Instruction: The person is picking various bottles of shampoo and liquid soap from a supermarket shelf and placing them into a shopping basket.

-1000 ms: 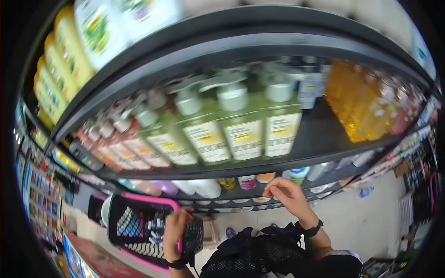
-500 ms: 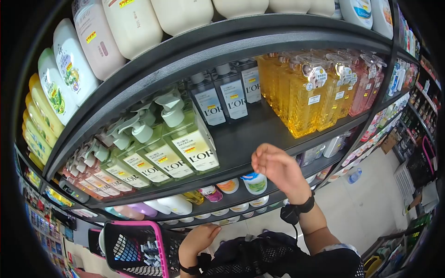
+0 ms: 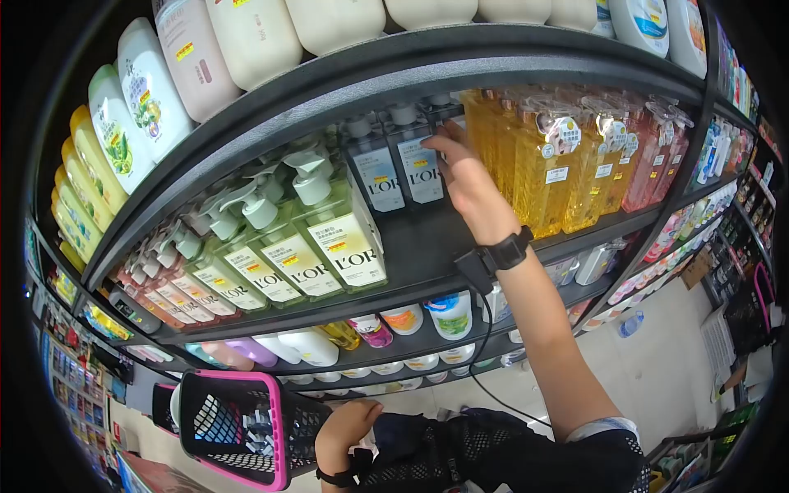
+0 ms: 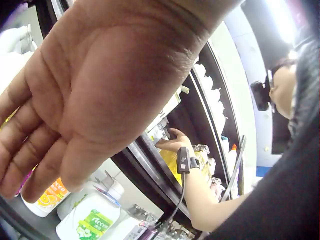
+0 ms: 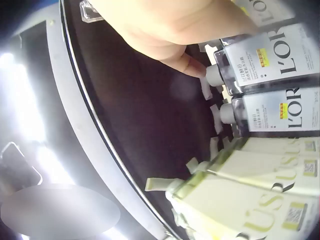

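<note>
My right hand reaches onto the middle shelf, among dark pump bottles with pale grey labels. It overlaps the rightmost dark bottle; one finger lies behind it, near the grey neck of the neighbouring dark bottle. I cannot tell whether the fingers have closed on the bottle. Low at the shelf's front, my left hand hangs beside the black basket with a pink rim. In the left wrist view its palm faces the camera, fingers extended and holding nothing.
Green pump bottles stand left of the dark ones, amber bottles to the right. Large white bottles line the upper shelf. A green-labelled white bottle stands on a lower shelf. A cable hangs from my right wrist.
My right hand has risen from in front of the shelf edge and moved in to the dark bottles. The left hand stays low by the basket. The head view has turned toward the right.
</note>
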A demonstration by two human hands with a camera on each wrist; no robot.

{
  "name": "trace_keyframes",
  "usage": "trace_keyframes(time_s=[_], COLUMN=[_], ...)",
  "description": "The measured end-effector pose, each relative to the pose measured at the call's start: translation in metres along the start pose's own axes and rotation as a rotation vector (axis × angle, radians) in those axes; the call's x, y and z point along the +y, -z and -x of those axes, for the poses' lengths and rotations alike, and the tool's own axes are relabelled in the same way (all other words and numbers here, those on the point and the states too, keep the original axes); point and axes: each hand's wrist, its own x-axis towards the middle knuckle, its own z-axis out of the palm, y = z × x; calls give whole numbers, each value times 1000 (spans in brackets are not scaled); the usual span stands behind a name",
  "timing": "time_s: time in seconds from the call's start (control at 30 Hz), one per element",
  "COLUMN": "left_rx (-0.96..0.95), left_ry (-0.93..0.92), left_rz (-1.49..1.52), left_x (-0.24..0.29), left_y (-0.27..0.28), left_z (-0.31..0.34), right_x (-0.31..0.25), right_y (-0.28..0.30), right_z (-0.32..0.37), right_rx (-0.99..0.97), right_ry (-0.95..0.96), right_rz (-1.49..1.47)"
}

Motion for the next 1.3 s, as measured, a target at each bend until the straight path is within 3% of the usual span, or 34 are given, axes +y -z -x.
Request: trace_keyframes(time_s=[0.17,0.3,0.37,0.4,0.47,0.57,0.8,1.03,1.1,1.17,1.23,1.3], left_rx=[-7,7,-2,-6,-11,-14,7,184,345,494,655,714], left_ry=[30,-3,-5,-14,-23,-20,-15,-51,-14,-107,-170,-170], left_rz=[11,10,5,7,7,2,17,-13,122,201,343,521], left_x=[-3,-5,-6,-6,-6,-1,-4,15,41,50,60,75], left_y=[-3,-5,-6,-6,-4,-3,-5,6,25,34,42,55], left_z=[-1,-2,-4,-6,-7,-7,-2,8,13,15,16,23], right_x=[16,14,26,22,18,8,-5,-39,-57,-69,-81,-85], right_y=[5,13,23,20,12,4,3,-1,-5,-9,-14,-12], right_z=[-8,-16,-37,-38,-41,-37,-21,45,80,117,153,176], right_rx=[-70,-140,-122,-119,-53,-108,-155,-152,-90,-111,-212,-477], right_ry=[30,46,229,231,609,602,436,649,616,553,460,275], right_rz=[333,362,679,681,1182,1420,1278,1209,1089,971,947,900])
